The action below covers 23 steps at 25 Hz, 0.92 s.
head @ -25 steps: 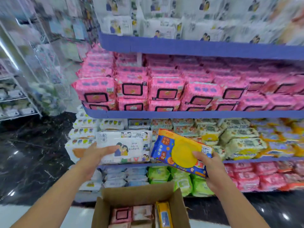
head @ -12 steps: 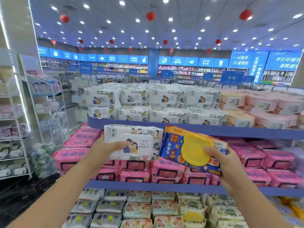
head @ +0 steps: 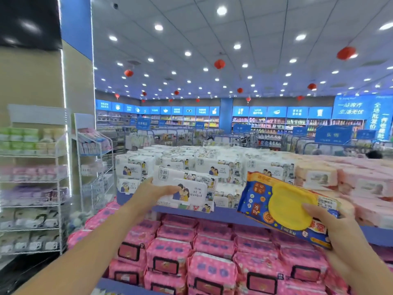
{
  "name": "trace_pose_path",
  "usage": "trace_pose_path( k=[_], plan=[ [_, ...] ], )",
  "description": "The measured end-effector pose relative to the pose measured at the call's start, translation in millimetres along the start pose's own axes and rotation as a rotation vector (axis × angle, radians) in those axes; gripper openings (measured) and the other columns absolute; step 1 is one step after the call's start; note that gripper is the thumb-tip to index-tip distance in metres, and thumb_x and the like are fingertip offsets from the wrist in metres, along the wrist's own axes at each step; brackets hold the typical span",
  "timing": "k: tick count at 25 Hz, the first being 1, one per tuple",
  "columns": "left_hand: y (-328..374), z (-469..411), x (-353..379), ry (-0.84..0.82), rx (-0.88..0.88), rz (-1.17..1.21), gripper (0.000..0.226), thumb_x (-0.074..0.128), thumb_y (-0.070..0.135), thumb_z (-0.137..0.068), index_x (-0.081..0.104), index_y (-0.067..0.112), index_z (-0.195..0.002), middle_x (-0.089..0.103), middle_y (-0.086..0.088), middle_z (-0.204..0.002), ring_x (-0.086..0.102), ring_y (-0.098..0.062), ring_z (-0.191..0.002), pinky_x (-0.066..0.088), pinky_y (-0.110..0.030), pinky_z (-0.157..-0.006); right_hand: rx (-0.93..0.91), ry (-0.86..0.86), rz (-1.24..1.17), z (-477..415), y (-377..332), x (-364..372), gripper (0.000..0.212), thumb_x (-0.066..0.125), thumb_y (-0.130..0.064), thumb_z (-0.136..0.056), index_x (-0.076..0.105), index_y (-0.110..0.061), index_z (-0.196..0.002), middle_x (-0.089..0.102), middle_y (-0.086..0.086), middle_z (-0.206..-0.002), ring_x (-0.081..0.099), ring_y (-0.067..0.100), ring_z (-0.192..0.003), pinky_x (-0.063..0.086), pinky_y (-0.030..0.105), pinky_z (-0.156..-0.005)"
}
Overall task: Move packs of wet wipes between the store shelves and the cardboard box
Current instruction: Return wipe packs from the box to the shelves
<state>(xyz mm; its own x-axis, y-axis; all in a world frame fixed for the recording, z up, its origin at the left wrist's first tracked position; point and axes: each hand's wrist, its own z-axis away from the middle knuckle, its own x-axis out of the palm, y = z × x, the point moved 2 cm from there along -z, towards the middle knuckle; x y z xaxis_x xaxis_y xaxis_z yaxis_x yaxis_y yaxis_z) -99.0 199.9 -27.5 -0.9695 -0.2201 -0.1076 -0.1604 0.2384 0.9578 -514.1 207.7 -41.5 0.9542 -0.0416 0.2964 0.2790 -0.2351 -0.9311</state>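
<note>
A: Head view. Hands?

B: My left hand [head: 153, 191] grips the white wet-wipes pack [head: 188, 191] by its left end. My right hand [head: 340, 228] clamps the tilted blue pack with yellow lid [head: 282, 207]. Both are in front of the top shelf [head: 223, 213]; cardboard box out of view.

A: Doing it well?

B: I'd say slide the white one flat onto the matching white stack [head: 212, 165], label forward, one pack at a time.
</note>
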Motion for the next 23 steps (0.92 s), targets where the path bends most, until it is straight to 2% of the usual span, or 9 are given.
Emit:
trace_pose_path(
  k=[3,6,9,10,13,15,18,20,23],
  plan=[
    [1,-28,-20,0.108,-0.009,-0.056,0.137,0.094,0.06,-0.055,0.025,0.005,-0.16,0.028,-0.009,-0.166,0.033,-0.03,-0.148,0.033,-0.052,-0.117,0.003,0.0,-0.008,-31,-1,19,0.048,0.081,-0.02,-0.064,0.065,-0.008,-0.108,0.078,0.005,-0.076,0.074,0.028,-0.057,0.06,0.036,-0.045],
    [4,-64,-36,0.161,0.01,-0.088,0.129,0.093,0.062,-0.053,0.036,0.006,-0.154,0.045,-0.004,-0.154,0.045,-0.028,-0.139,0.041,-0.049,-0.111,0.045,-0.056,-0.048,-61,10,43,0.035,0.081,-0.016,-0.074,0.065,-0.006,-0.104,0.078,0.009,-0.084,0.074,0.029,-0.058,0.059,0.035,-0.044],
    [-9,-118,-51,0.158,-0.006,-0.136,0.118,0.094,0.069,-0.043,0.056,0.013,-0.139,0.069,0.001,-0.131,0.063,-0.021,-0.118,0.05,-0.047,-0.102,0.094,-0.088,0.022,-98,30,62,0.093,0.099,-0.033,-0.036,0.064,-0.005,-0.118,0.075,0.019,-0.105,0.075,0.039,-0.077,0.062,0.045,-0.058],
    [-17,-139,-56,0.153,-0.023,-0.125,0.114,0.094,0.069,-0.042,0.059,0.016,-0.136,0.071,0.003,-0.126,0.065,-0.02,-0.116,0.051,-0.048,-0.101,0.102,-0.091,0.038,-111,36,68,0.098,0.099,-0.033,-0.033,0.062,-0.004,-0.119,0.074,0.022,-0.107,0.075,0.038,-0.073,0.061,0.046,-0.056],
    [-32,-180,-50,0.065,-0.042,-0.108,0.106,0.095,0.066,-0.046,0.06,0.018,-0.134,0.072,0.003,-0.127,0.065,-0.022,-0.12,0.049,-0.053,-0.107,0.072,-0.122,0.027,-144,40,89,0.063,0.085,-0.019,-0.061,0.06,0.0,-0.116,0.074,0.022,-0.085,0.067,0.028,-0.043,0.052,0.031,-0.036],
    [-33,-184,-35,0.045,-0.069,-0.097,0.112,0.093,0.06,-0.058,0.044,0.014,-0.148,0.058,0.006,-0.141,0.051,-0.028,-0.136,0.038,-0.053,-0.117,0.063,-0.136,-0.014,-164,46,97,0.046,0.078,-0.01,-0.075,0.061,0.001,-0.116,0.076,0.017,-0.08,0.07,0.029,-0.047,0.053,0.032,-0.037],
    [-54,-200,-30,0.13,-0.029,-0.221,0.093,0.08,0.038,-0.087,0.027,0.01,-0.157,0.046,0.001,-0.145,0.04,-0.026,-0.142,0.036,-0.044,-0.112,0.068,-0.163,-0.037,-184,59,102,0.056,0.077,-0.014,-0.067,0.062,0.001,-0.119,0.076,0.02,-0.1,0.075,0.032,-0.064,0.06,0.04,-0.048],
    [-64,-205,-32,0.268,0.058,-0.463,0.094,0.077,0.038,-0.09,0.02,0.015,-0.161,0.031,-0.006,-0.163,0.028,-0.027,-0.151,0.03,-0.045,-0.118,0.071,-0.176,-0.037,-195,63,106,0.063,0.078,-0.015,-0.063,0.059,0.003,-0.121,0.074,0.024,-0.106,0.075,0.032,-0.065,0.061,0.041,-0.05],
    [-73,-207,-18,0.2,0.173,-0.876,0.116,0.085,0.051,-0.077,0.007,0.037,-0.163,0.001,0.0,-0.17,0.005,-0.026,-0.156,0.02,-0.053,-0.123,0.057,-0.22,-0.033,-206,65,117,0.063,0.079,-0.016,-0.061,0.058,0.004,-0.117,0.071,0.027,-0.109,0.074,0.03,-0.061,0.06,0.038,-0.048]
  ],
)
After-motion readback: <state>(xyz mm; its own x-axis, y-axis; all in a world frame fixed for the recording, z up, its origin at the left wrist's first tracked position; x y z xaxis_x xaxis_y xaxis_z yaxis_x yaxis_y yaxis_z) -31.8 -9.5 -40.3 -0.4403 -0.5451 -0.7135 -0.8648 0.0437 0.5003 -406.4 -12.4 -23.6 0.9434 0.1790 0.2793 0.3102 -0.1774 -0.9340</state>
